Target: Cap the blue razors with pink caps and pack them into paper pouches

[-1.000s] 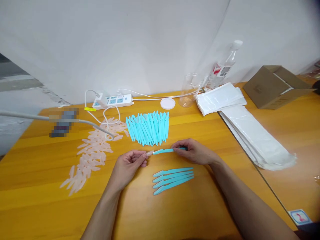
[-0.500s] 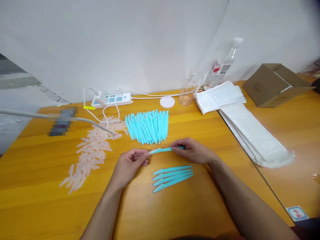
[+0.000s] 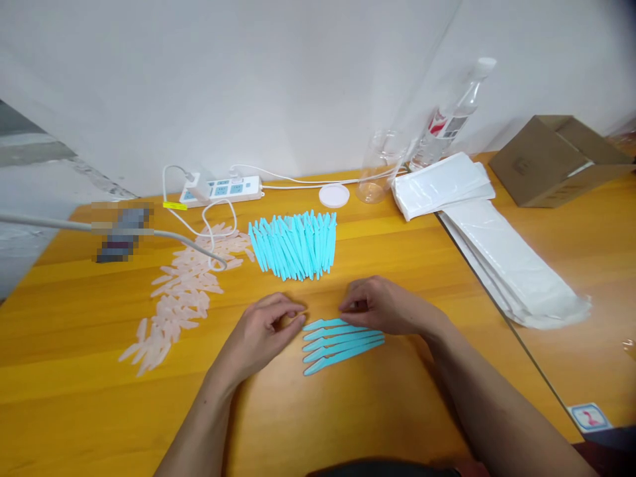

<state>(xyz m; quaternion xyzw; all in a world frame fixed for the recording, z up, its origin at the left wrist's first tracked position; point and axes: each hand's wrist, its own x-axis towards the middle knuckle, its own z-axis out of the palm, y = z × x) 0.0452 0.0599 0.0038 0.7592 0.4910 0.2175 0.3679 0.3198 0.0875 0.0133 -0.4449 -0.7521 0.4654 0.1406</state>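
Note:
Several turquoise eyebrow razors (image 3: 342, 346) lie in a row on the table, their blade ends pointing left. My left hand (image 3: 265, 328) is beside the left end of the top razor, thumb and forefinger apart with nothing between them. Over the right part of that same razor is my right hand (image 3: 380, 305), fingers curved and thumb parted from the forefinger; whether the thumb touches the razor I cannot tell. Behind my hands lies a dense pile of turquoise razors (image 3: 293, 245). Pale pink, translucent blade caps (image 3: 181, 298) are scattered to the left.
A white power strip (image 3: 228, 190) with cables stands along the wall, and a grey cable (image 3: 183, 244) crosses the caps. At the back are a round lid (image 3: 334, 195), a clear jar (image 3: 375, 172) and a bottle (image 3: 450, 122). White plastic bags (image 3: 517, 258) and a cardboard box (image 3: 551, 162) lie right.
The razor held between both hands has been laid down at the top of the row and let go. My left hand's fingers have parted. The view has shifted slightly.

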